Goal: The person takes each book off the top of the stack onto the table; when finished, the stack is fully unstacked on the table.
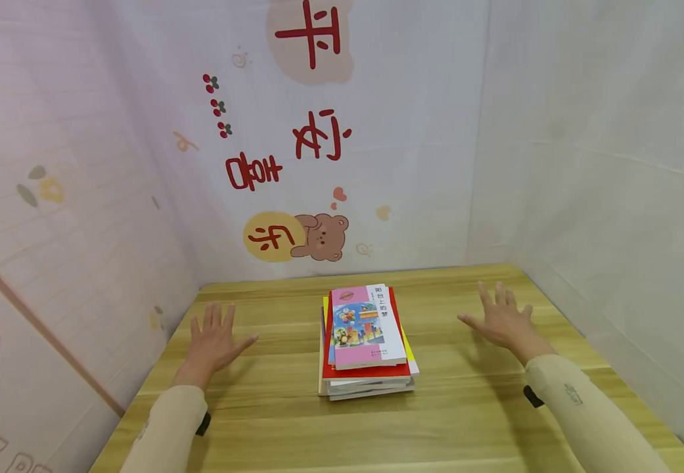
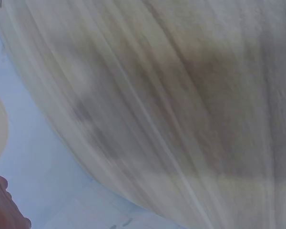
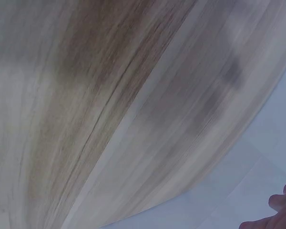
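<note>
A stack of several books (image 1: 371, 338) lies on the wooden table, its layers slightly askew. On top is a book with a pink, white and blue illustrated cover (image 1: 358, 325); a red book (image 1: 397, 371) shows beneath it. To the left of the stack, my left hand (image 1: 213, 341) has its fingers spread and holds nothing. My right hand (image 1: 504, 322) is on the other side, also with spread fingers and nothing in it. Both hands are apart from the books. Only bits of the fingers appear at the lower corners of the wrist views.
The wood-grain table (image 1: 271, 420) ends at a white back cloth (image 1: 412, 157) printed with red characters and a bear. White cloth walls stand along the left (image 1: 69, 217) and right (image 1: 608, 184) sides. Dark devices sit under both wrists.
</note>
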`<state>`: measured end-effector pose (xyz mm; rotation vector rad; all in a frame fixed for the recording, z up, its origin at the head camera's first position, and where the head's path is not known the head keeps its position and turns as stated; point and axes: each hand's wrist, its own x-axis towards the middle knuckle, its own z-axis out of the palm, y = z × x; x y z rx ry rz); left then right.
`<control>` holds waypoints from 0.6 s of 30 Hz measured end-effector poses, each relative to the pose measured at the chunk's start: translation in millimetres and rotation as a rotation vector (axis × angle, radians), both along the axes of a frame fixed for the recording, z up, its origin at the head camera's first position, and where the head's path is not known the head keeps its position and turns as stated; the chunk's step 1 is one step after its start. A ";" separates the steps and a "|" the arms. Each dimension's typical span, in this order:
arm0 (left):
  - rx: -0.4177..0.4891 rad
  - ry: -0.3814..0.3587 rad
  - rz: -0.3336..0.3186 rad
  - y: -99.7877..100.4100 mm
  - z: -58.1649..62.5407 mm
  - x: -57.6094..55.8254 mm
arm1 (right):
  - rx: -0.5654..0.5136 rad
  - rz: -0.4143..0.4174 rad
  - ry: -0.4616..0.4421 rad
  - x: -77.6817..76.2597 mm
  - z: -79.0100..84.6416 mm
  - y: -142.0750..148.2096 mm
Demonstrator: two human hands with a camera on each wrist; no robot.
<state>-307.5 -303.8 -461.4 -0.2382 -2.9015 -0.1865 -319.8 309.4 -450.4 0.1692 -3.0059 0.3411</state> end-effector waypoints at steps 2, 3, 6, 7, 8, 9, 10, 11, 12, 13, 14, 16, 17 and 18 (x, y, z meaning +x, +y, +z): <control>0.007 0.004 -0.001 2.8 1.5 -1.2 | -0.007 0.007 -0.007 0.6 1.6 -3.5; 0.003 0.006 0.000 4.3 2.2 -1.9 | -0.008 0.011 -0.010 0.9 2.1 -4.9; 0.016 -0.007 -0.001 8.4 5.8 -3.1 | -0.021 0.023 -0.026 0.9 3.8 -10.3; 0.026 -0.016 -0.003 9.7 6.5 -3.8 | -0.029 0.027 -0.028 1.1 4.2 -12.1; 0.034 -0.026 -0.003 11.1 7.2 -4.3 | -0.040 0.032 -0.027 0.9 4.4 -13.7; 0.045 -0.039 -0.003 12.7 8.0 -4.7 | -0.049 0.036 -0.025 0.7 4.3 -15.4; 0.057 -0.048 -0.005 14.8 8.8 -5.5 | -0.059 0.039 -0.025 0.5 3.9 -17.3; 0.065 -0.056 -0.005 16.9 9.7 -6.2 | -0.068 0.043 -0.022 0.4 3.6 -19.1; 0.069 -0.064 -0.002 19.1 10.6 -6.5 | -0.077 0.046 -0.019 0.0 3.2 -20.9; 0.077 -0.067 -0.001 21.7 11.6 -6.6 | -0.085 0.049 -0.017 -0.2 2.8 -22.8; 0.087 -0.072 0.000 24.4 13.3 -6.1 | -0.091 0.052 -0.018 -0.4 2.3 -24.7; 0.100 -0.074 -0.002 29.7 16.0 -5.4 | -0.108 0.058 -0.024 -0.4 1.9 -29.0; 0.108 -0.078 -0.003 32.1 17.0 -4.9 | -0.117 0.061 -0.025 -0.8 1.4 -30.9; 0.116 -0.080 -0.007 34.7 18.1 -4.4 | -0.122 0.062 -0.027 -1.1 0.4 -32.7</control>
